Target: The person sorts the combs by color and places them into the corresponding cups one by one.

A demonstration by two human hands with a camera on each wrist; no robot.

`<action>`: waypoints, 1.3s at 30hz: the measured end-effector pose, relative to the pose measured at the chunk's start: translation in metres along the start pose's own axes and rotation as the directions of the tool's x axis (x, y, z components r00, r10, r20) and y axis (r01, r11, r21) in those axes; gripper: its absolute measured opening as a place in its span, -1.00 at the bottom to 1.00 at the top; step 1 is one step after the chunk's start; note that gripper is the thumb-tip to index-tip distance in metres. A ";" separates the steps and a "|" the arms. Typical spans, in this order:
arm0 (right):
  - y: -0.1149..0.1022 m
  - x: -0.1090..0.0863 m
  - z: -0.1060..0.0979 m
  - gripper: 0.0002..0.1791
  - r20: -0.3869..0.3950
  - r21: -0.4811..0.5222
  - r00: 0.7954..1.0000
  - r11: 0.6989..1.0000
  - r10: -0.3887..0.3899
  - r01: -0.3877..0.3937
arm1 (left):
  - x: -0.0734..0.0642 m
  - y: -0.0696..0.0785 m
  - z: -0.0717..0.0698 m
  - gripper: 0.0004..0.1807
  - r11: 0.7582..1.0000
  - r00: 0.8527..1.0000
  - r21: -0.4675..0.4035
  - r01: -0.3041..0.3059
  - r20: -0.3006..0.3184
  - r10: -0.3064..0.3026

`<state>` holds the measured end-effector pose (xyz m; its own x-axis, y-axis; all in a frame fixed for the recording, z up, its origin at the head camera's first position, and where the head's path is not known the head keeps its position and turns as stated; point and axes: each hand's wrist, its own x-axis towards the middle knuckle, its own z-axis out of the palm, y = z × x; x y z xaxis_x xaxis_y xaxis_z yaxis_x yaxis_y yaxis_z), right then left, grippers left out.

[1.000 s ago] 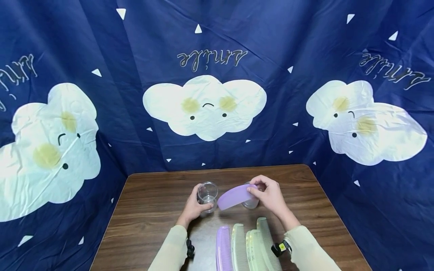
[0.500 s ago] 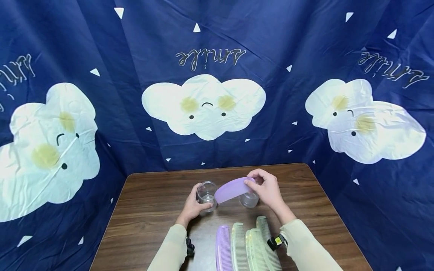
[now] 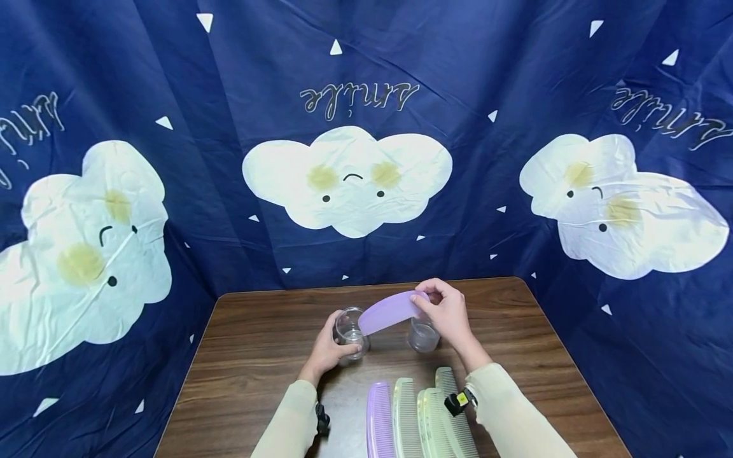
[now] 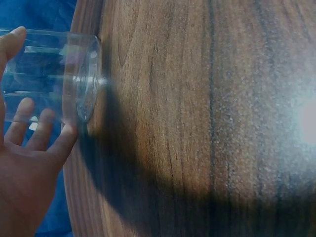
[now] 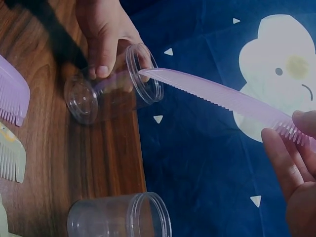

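Observation:
My left hand (image 3: 328,352) grips a clear plastic jar (image 3: 350,327) standing on the table, thumb on its near side and fingers round the far side. Between thumb and fingers, my right hand (image 3: 447,311) pinches one end of a purple comb (image 3: 391,312). The comb slants down to the left, teeth facing downward, and its free tip is at the jar's open mouth in the right wrist view (image 5: 148,72). Below the right hand a second clear jar (image 3: 424,335) stands upright, partly behind the fingers in the head view. The left wrist view shows the gripped jar's base (image 4: 88,81) against the wood.
Near the front, another purple comb (image 3: 379,420) lies beside several pale green combs (image 3: 406,416); the right wrist strap overlaps some of them. A wooden table (image 3: 246,381) carries everything, and a blue cloth (image 3: 343,254) with cloud prints rises behind its far edge.
My right hand has risen and shifted slightly left with the purple comb, bringing its tip from beside the gripped jar to its mouth. The left hand keeps its place on the jar.

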<state>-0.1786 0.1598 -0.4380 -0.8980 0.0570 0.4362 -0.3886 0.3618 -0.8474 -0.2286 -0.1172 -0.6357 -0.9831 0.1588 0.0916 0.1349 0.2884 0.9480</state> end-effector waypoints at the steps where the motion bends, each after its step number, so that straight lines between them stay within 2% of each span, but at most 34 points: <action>1: 0.001 0.000 0.001 -0.82 0.003 0.012 1.000 1.000 0.003 -0.003 | 0.000 0.000 0.000 0.03 1.000 1.000 -0.002 0.001 -0.002 -0.001; 6: 0.001 0.003 0.004 -0.83 -0.016 0.009 1.000 1.000 -0.014 0.014 | 0.000 -0.003 0.000 0.03 1.000 1.000 -0.002 -0.005 0.000 0.005; 12: 0.000 0.006 0.008 -0.83 -0.046 -0.056 0.998 0.997 -0.047 0.044 | -0.001 -0.004 0.000 0.02 1.000 1.000 -0.013 -0.016 0.006 0.016; 17: 0.000 0.011 0.012 -0.82 -0.035 -0.045 0.998 0.998 -0.047 0.045 | 0.000 -0.004 0.000 0.04 1.000 1.000 -0.017 -0.007 0.004 0.007; 26: -0.002 0.021 0.022 -0.81 0.006 -0.007 0.999 0.999 -0.034 0.034 | -0.002 -0.003 0.001 0.07 0.999 0.999 -0.014 -0.033 0.004 0.033; 29: 0.004 0.025 0.027 -0.80 0.020 0.004 1.000 1.000 -0.022 0.022 | -0.002 -0.003 0.001 0.08 1.000 1.000 -0.006 -0.022 0.003 0.022; 35: 0.032 0.032 0.043 -0.80 0.045 0.058 0.999 0.998 0.023 -0.025 | -0.001 -0.006 0.002 0.08 1.000 1.000 -0.017 0.001 0.000 -0.001; 39: 0.036 0.034 0.050 -0.82 0.053 0.048 0.998 0.998 0.025 -0.027 | -0.001 -0.006 0.002 0.08 1.000 1.000 -0.013 0.006 -0.003 -0.006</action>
<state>-0.2331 0.1284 -0.4689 -0.9171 0.0166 0.3983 -0.3733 0.3150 -0.8726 -0.2282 -0.1173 -0.6422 -0.9842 0.1543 0.0867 0.1274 0.2771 0.9523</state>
